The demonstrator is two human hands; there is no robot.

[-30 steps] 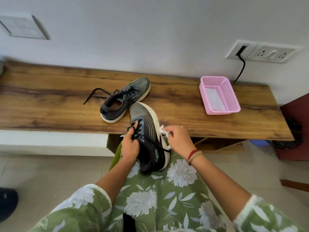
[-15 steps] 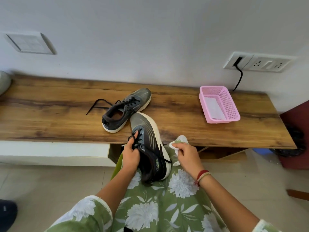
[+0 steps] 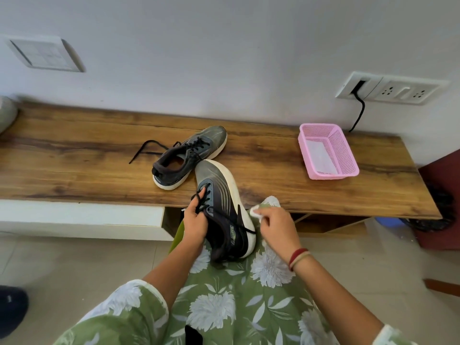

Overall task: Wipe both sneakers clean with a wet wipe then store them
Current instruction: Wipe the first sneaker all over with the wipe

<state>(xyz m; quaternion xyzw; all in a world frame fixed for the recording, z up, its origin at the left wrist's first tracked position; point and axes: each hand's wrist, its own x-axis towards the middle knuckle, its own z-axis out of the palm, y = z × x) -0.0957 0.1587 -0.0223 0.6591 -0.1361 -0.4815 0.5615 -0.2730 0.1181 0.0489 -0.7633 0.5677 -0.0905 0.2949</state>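
A dark grey sneaker with a white sole [image 3: 224, 210] rests heel-down on my lap, toe pointing at the bench. My left hand [image 3: 195, 224] grips it by the laces and tongue. My right hand [image 3: 275, 226] holds a crumpled white wet wipe [image 3: 256, 212] beside the sneaker's white sole on its right side. The second grey sneaker [image 3: 189, 158] lies on the wooden bench [image 3: 74, 160], toe toward the wall, with one black lace trailing left.
A pink plastic basket [image 3: 347, 155] with a white sheet inside sits at the bench's right end. A black cable hangs from a wall socket [image 3: 358, 87] behind it. A dark shoe [image 3: 11, 310] lies on the tiled floor at far left. A maroon object stands at right.
My right hand with the wipe has slid down along the sole's right side toward the heel and slightly away from it. My left hand keeps its hold on the laces.
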